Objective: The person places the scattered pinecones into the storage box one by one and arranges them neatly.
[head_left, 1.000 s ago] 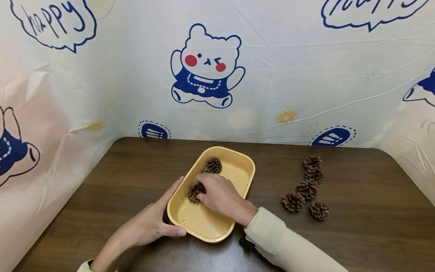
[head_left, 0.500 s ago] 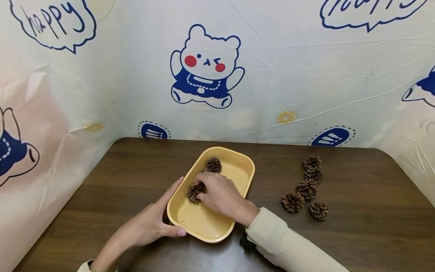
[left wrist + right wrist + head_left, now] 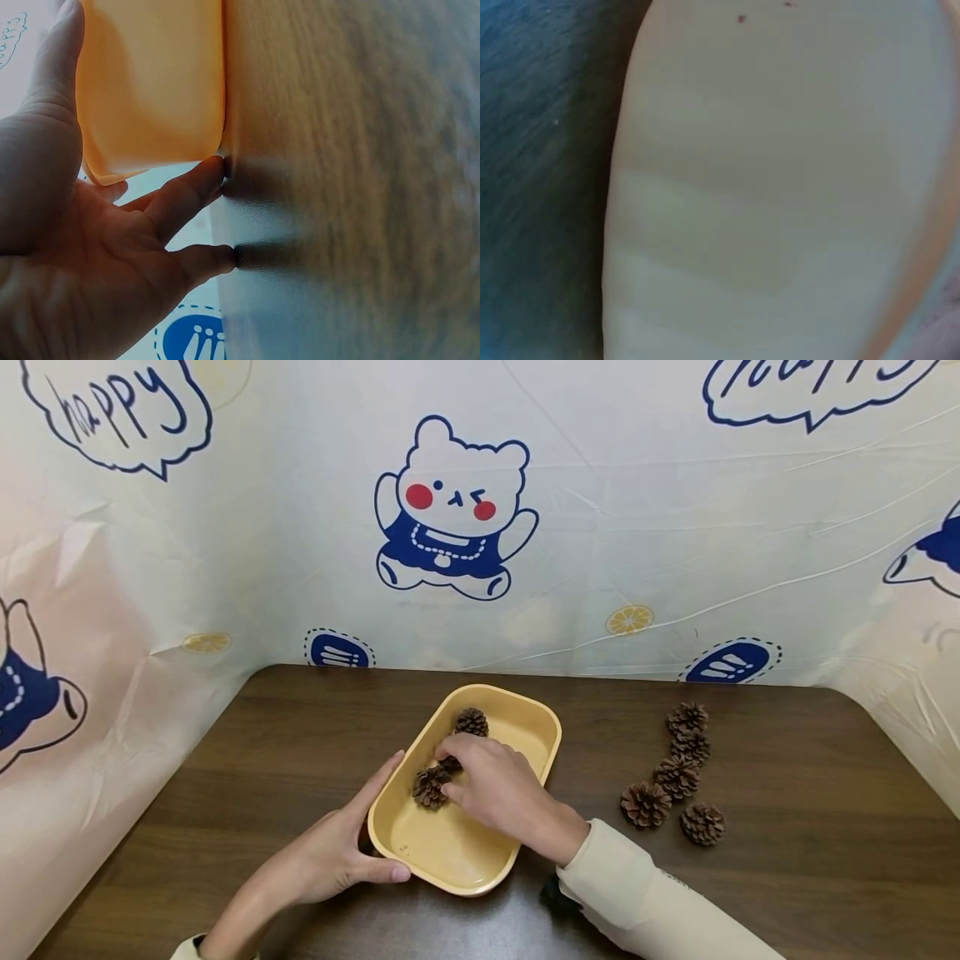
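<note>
- Just short of the far edge of the table (image 3: 802, 785), the yellow tray (image 3: 468, 864), aslant.
- Now, down inside it, the right hand (image 3: 498, 785), fingers bent, tips hidden: pinching or loose, impossible to tell.
- At its thumb, the near pine cone (image 3: 428, 788); beyond, the far pine cone (image 3: 472, 722); between them, the middle pine cone (image 3: 450, 765), mostly covered.
- Spread against the tray's near-left corner, the left hand (image 3: 337, 852), apart from the right.
- Under the right sleeve (image 3: 630, 889), a dark object (image 3: 558, 897), barely showing.
- Toward the table's right edge, five more pine cones (image 3: 678, 777); a broad band of wood between.
</note>
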`<state>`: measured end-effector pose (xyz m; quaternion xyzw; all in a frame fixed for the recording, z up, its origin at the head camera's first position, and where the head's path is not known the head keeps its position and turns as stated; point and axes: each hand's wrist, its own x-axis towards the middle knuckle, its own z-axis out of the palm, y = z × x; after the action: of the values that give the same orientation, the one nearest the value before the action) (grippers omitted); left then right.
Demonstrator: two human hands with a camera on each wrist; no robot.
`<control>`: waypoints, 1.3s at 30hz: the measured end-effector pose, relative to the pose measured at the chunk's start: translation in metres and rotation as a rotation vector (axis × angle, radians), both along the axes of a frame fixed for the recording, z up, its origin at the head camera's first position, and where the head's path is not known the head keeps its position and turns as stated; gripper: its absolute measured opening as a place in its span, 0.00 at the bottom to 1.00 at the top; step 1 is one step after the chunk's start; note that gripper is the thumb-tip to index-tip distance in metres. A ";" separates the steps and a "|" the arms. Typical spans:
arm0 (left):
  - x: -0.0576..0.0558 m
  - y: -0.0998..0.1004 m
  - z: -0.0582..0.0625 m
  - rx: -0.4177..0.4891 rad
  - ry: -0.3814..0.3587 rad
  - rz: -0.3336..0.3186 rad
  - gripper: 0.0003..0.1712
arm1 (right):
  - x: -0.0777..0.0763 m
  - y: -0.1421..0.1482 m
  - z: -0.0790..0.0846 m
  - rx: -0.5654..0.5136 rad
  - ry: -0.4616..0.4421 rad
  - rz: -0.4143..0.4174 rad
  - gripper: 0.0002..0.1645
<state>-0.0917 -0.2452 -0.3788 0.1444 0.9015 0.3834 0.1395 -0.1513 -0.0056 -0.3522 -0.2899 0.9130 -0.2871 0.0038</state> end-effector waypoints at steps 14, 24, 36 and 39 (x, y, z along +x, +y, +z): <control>-0.001 0.000 0.000 0.009 -0.022 0.008 0.74 | 0.004 0.022 0.008 -0.063 0.059 -0.030 0.20; 0.000 0.001 0.000 0.012 -0.034 0.018 0.74 | 0.009 0.041 0.015 -0.042 0.089 -0.085 0.21; 0.000 0.000 -0.001 0.004 -0.014 0.014 0.74 | 0.014 0.072 0.023 -0.027 0.140 -0.130 0.20; 0.000 0.000 -0.001 0.006 -0.022 0.018 0.74 | 0.015 0.082 0.025 -0.026 0.146 -0.144 0.20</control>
<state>-0.0918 -0.2449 -0.3797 0.1325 0.9000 0.3890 0.1454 -0.1360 0.0769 -0.3271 -0.2438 0.9255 -0.2765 -0.0868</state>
